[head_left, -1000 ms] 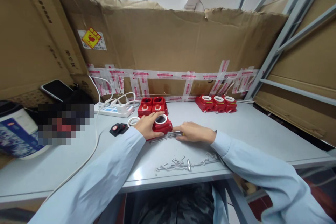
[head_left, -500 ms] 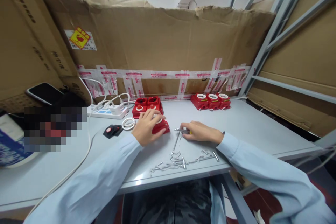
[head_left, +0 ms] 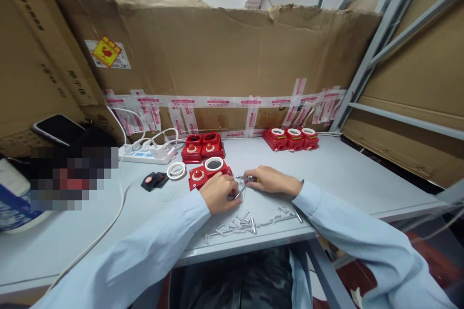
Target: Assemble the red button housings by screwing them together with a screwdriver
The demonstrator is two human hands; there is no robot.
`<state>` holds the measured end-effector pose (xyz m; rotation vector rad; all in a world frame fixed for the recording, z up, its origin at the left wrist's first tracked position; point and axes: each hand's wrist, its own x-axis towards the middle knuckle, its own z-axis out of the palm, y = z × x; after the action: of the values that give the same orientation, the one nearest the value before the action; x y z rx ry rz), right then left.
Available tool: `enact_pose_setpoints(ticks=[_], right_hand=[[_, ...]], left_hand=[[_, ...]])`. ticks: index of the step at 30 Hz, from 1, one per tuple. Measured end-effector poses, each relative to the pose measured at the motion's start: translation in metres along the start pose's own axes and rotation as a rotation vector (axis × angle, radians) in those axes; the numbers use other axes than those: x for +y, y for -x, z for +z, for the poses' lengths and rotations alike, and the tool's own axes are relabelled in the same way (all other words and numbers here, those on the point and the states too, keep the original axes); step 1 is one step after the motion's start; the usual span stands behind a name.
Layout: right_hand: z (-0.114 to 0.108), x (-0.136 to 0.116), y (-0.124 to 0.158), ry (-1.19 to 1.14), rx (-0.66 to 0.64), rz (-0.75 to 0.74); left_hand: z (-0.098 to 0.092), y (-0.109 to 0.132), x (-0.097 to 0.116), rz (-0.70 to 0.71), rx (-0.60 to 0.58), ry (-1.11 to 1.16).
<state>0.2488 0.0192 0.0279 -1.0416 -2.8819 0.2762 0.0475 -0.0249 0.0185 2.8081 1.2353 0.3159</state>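
Observation:
My right hand (head_left: 270, 180) is closed around small pliers (head_left: 245, 178) with metal jaws and a bit of yellow at the handle. The jaws point left, toward my left hand (head_left: 221, 193). That hand has its fingers curled round a thin metal rod (head_left: 238, 192), whose tip shows past the fingertips just below the jaws. A thin string hangs near the rod. Behind my left hand lies a red housing (head_left: 197, 174) with a red knob and a white ring (head_left: 214, 164) around a dark opening, partly covered by the hand. Loose screws and metal rods (head_left: 243, 222) lie near the front edge.
Two red housings (head_left: 201, 147) stand behind, beside a white power strip (head_left: 148, 153). Three more with white rings (head_left: 293, 138) stand back right. White rings (head_left: 176, 171) and black pieces (head_left: 154, 180) lie left. Cardboard (head_left: 217, 53) walls the back; a white cable (head_left: 121, 203) crosses the left.
My left hand has left the red housing, moved down and right, and taken hold of the metal rod. My right hand has shifted slightly left with the pliers.

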Motion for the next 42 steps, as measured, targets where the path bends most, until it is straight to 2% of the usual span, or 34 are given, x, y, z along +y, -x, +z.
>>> enact_pose_setpoints(ticks=[6, 9, 12, 16, 19, 22, 25, 30, 36, 39, 42], right_hand=[[-0.002, -0.002, 0.003, 0.101, -0.001, 0.012], [-0.009, -0.004, 0.015, 0.113, 0.019, -0.004], [-0.021, -0.007, 0.034, 0.120, 0.070, -0.005], [-0.031, -0.015, 0.058, 0.160, 0.113, 0.011], [-0.032, -0.020, 0.068, 0.180, 0.116, 0.023], [-0.033, -0.020, 0.078, 0.177, 0.102, 0.055], [-0.033, -0.017, 0.092, 0.147, 0.068, 0.106], [-0.025, -0.009, 0.117, 0.099, -0.007, 0.211], [-0.016, -0.005, 0.125, 0.004, -0.055, 0.251], [-0.017, -0.004, 0.124, -0.048, -0.058, 0.265], [-0.022, -0.001, 0.122, -0.126, -0.032, 0.260]], left_hand=[[0.000, -0.001, 0.006, -0.213, -0.013, -0.028], [-0.005, -0.001, 0.009, -0.242, 0.011, 0.032], [-0.014, -0.002, 0.014, -0.170, 0.080, 0.216], [-0.022, -0.008, 0.026, 0.002, 0.219, 0.438], [-0.021, -0.015, 0.034, 0.074, 0.299, 0.500], [-0.018, -0.023, 0.041, 0.073, 0.328, 0.520], [-0.015, -0.030, 0.048, 0.036, 0.269, 0.555], [-0.007, -0.039, 0.064, 0.003, 0.058, 0.465], [-0.002, -0.041, 0.072, 0.025, -0.126, 0.334], [-0.008, -0.035, 0.065, 0.031, -0.110, 0.311], [-0.022, -0.026, 0.047, 0.056, 0.037, 0.266]])
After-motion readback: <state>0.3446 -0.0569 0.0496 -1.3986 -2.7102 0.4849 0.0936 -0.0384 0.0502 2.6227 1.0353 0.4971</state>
